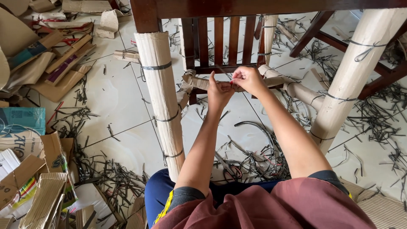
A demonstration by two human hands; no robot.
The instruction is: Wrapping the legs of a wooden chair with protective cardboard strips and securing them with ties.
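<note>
Both hands meet at the chair's low rail: the left hand (219,91) pinches the cardboard wrap (199,82) flat against the rail, apparently to stop it unrolling, while the right hand (247,79) closes on a thin strap beside it.

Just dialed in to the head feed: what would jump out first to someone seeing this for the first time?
Dead centre, the left hand and right hand meet on a cardboard-wrapped rail of a dark wooden chair. Its near legs are sleeved in corrugated cardboard, the left leg and right leg bound with dark straps. Strap offcuts litter the white tile floor, and flattened cardboard piles up at left.
</note>
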